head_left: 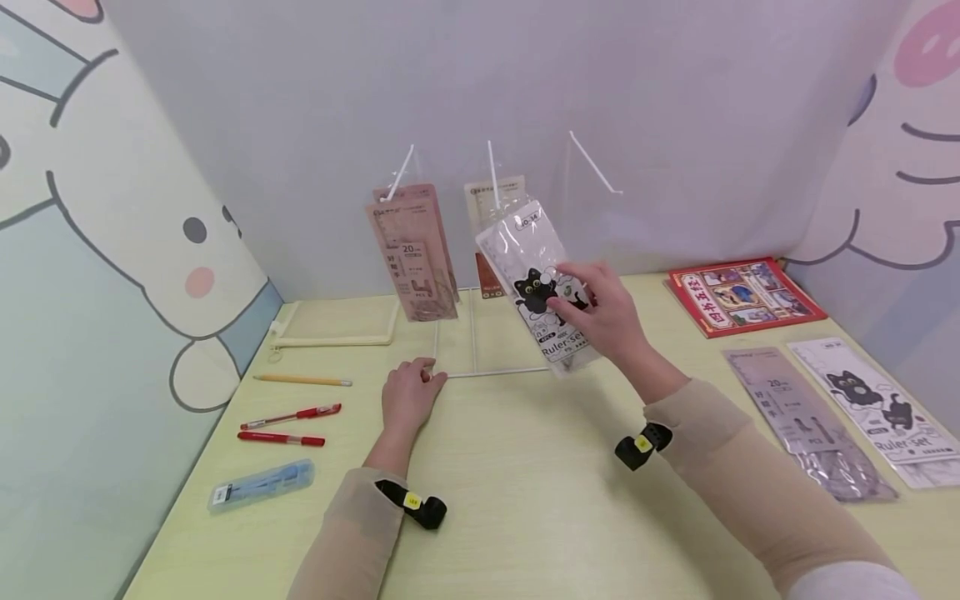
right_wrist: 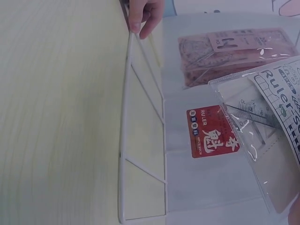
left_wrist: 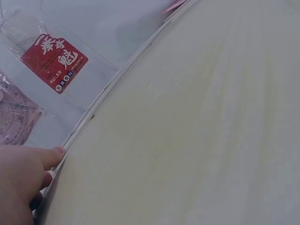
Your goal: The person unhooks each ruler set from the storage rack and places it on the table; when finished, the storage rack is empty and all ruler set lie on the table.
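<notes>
- White, cat-printed plastic ruler packet [head_left: 534, 287] is pinched by the right hand [head_left: 603, 312], tilted near the middle white hook [head_left: 492, 162].
- White wire rack [right_wrist: 123, 154] is gripped cornerwise by the left hand [head_left: 408, 392], well apart.
- Rack could be tipped if pushed hard.
- Hook is partly occupied by a cream-and-red packet [head_left: 478, 200].

Spread around the yellow pencil [head_left: 302, 380] on the table [head_left: 510, 508]
Behind the pencil lies a pale zip pouch [head_left: 337, 323]; in front, two red pens [head_left: 281, 438], then a translucent blue case [head_left: 262, 485]; well to its right, a red illustrated book [head_left: 747, 293].
</notes>
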`<state>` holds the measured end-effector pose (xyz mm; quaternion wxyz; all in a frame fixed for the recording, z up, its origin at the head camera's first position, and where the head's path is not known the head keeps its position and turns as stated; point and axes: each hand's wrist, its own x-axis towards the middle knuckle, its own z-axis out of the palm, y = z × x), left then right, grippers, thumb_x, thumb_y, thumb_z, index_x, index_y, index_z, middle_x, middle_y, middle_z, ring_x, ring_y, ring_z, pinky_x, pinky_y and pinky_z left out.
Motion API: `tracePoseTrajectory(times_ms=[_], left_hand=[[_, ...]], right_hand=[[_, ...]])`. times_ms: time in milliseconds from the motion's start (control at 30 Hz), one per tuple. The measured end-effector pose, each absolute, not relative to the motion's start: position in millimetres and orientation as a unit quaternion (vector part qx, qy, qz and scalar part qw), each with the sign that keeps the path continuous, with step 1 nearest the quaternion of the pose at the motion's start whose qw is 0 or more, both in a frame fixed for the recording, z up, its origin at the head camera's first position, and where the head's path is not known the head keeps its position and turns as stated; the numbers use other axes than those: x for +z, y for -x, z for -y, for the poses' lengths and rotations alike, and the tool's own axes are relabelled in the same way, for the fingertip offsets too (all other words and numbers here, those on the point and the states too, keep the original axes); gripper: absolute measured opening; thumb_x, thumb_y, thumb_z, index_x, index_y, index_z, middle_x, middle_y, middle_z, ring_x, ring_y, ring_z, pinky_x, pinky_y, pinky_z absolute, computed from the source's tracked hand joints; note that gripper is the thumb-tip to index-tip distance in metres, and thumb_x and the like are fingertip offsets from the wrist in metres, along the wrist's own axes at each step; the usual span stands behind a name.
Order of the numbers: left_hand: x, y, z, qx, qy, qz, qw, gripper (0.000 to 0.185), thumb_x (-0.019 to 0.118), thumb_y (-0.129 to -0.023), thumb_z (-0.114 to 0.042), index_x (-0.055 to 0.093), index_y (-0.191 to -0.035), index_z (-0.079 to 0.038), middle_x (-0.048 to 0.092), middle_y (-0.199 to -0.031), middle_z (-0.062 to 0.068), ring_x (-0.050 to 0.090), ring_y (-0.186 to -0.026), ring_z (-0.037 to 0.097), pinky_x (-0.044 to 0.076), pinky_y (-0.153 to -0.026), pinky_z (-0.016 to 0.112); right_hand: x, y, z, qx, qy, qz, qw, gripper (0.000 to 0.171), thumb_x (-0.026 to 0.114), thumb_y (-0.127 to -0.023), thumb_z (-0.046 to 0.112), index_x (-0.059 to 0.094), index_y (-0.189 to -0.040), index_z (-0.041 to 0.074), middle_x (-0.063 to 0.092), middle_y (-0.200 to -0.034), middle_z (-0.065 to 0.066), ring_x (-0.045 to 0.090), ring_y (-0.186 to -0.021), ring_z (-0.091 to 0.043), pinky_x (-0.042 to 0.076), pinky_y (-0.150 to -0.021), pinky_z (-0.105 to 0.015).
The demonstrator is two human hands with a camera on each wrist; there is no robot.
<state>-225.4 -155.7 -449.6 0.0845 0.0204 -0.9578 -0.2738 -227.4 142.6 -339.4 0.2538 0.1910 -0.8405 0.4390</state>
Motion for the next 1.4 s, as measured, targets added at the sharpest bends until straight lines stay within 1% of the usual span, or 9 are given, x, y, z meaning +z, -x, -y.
tracePoseTrajectory(times_ms=[233,433,600,667,833,933,1033,1167,1400], left_hand=[[-449,224,157,-0.273,-0.023,0.958,0.085,0.038,0.063,-0.089,-0.036,0.064,-0.118,-0.013,0.054,-0.083,0.001,0.048,-0.083,0.026,0.036,-0.072,0.039],[-450,224,158,-0.274,-0.022,0.957,0.086,0.038,0.063,-0.088,-0.036,0.064,-0.118,-0.012,0.055,-0.084,0.001,0.048,-0.084,0.026,0.037,-0.073,0.04],[-449,224,158,-0.278,-0.02,0.957,0.086,0.038,0.063,-0.088,-0.035,0.064,-0.118,-0.011,0.054,-0.083,0.001,0.048,-0.084,0.026,0.036,-0.073,0.04],[-449,224,158,-0.277,-0.021,0.957,0.086,0.038,0.063,-0.089,-0.036,0.064,-0.118,-0.012,0.054,-0.083,0.001,0.048,-0.084,0.026,0.036,-0.073,0.039],[-450,225,157,-0.276,-0.022,0.957,0.084,0.038,0.063,-0.089,-0.036,0.064,-0.118,-0.012,0.054,-0.083,0.001,0.047,-0.084,0.026,0.036,-0.073,0.039],[-450,225,157,-0.277,-0.023,0.957,0.083,0.038,0.063,-0.089,-0.036,0.064,-0.118,-0.013,0.054,-0.083,0.001,0.047,-0.084,0.026,0.036,-0.073,0.039],[-450,225,156,-0.277,-0.023,0.957,0.081,0.038,0.062,-0.089,-0.036,0.064,-0.119,-0.013,0.054,-0.084,0.001,0.047,-0.085,0.026,0.036,-0.074,0.039],[-450,225,155,-0.276,-0.022,0.958,0.079,0.038,0.062,-0.089,-0.037,0.063,-0.119,-0.013,0.054,-0.084,0.001,0.047,-0.085,0.026,0.036,-0.075,0.04],[-449,225,156,-0.274,-0.021,0.958,0.08,0.038,0.062,-0.089,-0.037,0.063,-0.119,-0.013,0.054,-0.084,0.001,0.048,-0.085,0.026,0.036,-0.074,0.04]], right_hand=[[-335,223,-143,0.429,-0.206,0.834,0.278,0.048,0.076,-0.079,0.013,0.058,-0.123,0.01,0.05,-0.094,-0.011,0.047,-0.07,-0.018,0.042,-0.054,-0.033],[-333,221,-142,0.429,-0.219,0.823,0.302,0.048,0.077,-0.077,0.01,0.059,-0.121,0.008,0.046,-0.078,-0.006,0.041,-0.064,-0.016,0.035,-0.053,-0.026],[-332,218,-141,0.437,-0.224,0.813,0.312,0.048,0.077,-0.076,0.008,0.059,-0.12,0.007,0.045,-0.071,-0.005,0.042,-0.059,-0.015,0.036,-0.049,-0.023],[-332,216,-140,0.445,-0.221,0.812,0.307,0.049,0.077,-0.076,0.007,0.058,-0.121,0.007,0.049,-0.07,-0.005,0.046,-0.058,-0.014,0.039,-0.048,-0.021],[-332,210,-143,0.472,-0.193,0.812,0.284,0.05,0.076,-0.077,0.006,0.056,-0.123,0.008,0.058,-0.076,-0.008,0.053,-0.059,-0.013,0.046,-0.05,-0.021],[-336,208,-148,0.48,-0.172,0.816,0.273,0.05,0.075,-0.079,0.007,0.055,-0.124,0.009,0.06,-0.08,-0.01,0.053,-0.06,-0.012,0.046,-0.05,-0.021],[-344,205,-159,0.494,-0.15,0.819,0.251,0.051,0.074,-0.08,0.009,0.052,-0.126,0.01,0.059,-0.085,-0.011,0.053,-0.061,-0.009,0.046,-0.051,-0.021],[-358,199,-178,0.518,-0.114,0.823,0.202,0.056,0.073,-0.082,0.013,0.045,-0.131,0.013,0.058,-0.095,-0.014,0.057,-0.067,-0.007,0.05,-0.053,-0.024],[-382,190,-212,0.499,-0.047,0.855,0.137,0.06,0.069,-0.086,0.026,0.038,-0.137,0.019,0.054,-0.109,-0.017,0.059,-0.076,-0.016,0.051,-0.056,-0.029]])
